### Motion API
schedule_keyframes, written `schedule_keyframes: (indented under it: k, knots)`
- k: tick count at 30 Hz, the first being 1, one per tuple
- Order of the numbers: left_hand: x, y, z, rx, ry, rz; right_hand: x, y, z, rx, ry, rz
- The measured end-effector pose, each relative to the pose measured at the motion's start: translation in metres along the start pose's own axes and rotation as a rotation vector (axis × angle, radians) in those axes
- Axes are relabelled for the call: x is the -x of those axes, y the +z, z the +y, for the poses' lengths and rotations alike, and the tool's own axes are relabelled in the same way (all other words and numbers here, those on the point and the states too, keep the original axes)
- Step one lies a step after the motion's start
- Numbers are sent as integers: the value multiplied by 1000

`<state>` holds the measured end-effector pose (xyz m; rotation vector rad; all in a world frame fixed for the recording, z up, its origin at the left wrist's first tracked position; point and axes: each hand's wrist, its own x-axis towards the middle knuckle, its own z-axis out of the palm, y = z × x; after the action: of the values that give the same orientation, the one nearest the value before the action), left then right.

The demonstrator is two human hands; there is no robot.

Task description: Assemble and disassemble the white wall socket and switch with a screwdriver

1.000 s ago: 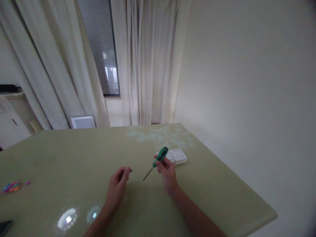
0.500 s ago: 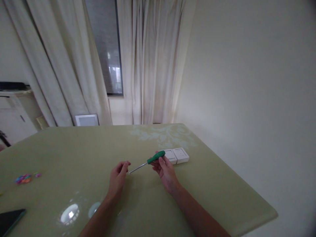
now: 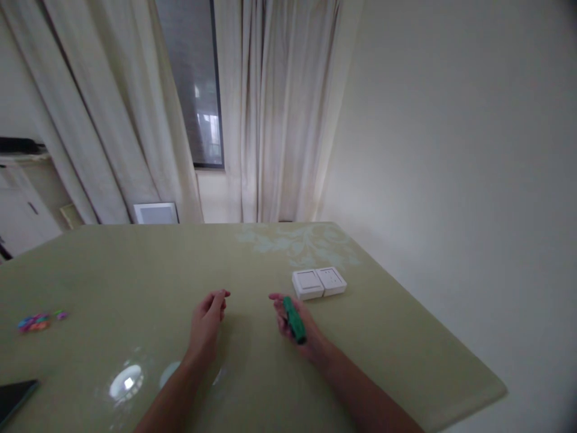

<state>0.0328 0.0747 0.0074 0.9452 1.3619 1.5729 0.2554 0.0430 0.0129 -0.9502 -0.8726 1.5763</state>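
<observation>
A screwdriver with a green handle (image 3: 294,320) lies in my right hand (image 3: 311,337), its handle end turned back toward me. The metal shaft does not show from this angle. To the left, my left hand (image 3: 208,319) hovers over the table with thumb and fingertips pinched together. Whatever may be between those fingertips is too small or hidden to make out. Just beyond my right hand sit two white wall plates side by side, a switch plate (image 3: 308,281) and a socket plate (image 3: 331,278).
The pale green glossy table (image 3: 135,264) reaches to the curtains (image 3: 288,120) and the wall on the right. Small colourful pieces (image 3: 35,323) lie at the left, with a dark flat object (image 3: 15,397) nearer me. A light-framed panel (image 3: 156,213) stands behind the table.
My right hand has turned the screwdriver, so its handle end swings from far right to facing me and its shaft drops from sight. My left hand has shifted slightly left.
</observation>
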Motion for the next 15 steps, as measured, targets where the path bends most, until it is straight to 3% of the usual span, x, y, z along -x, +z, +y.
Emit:
schedule_keyframes:
  k: [5, 11, 15]
  knots:
    - [6, -2, 2, 29, -14, -17, 12, 10, -1, 51, 25, -58]
    - [11, -5, 4, 46, -36, -41, 6, 6, 4, 105, 70, 36]
    - [16, -4, 5, 39, -72, -61, 7, 4, 2, 121, 103, 4]
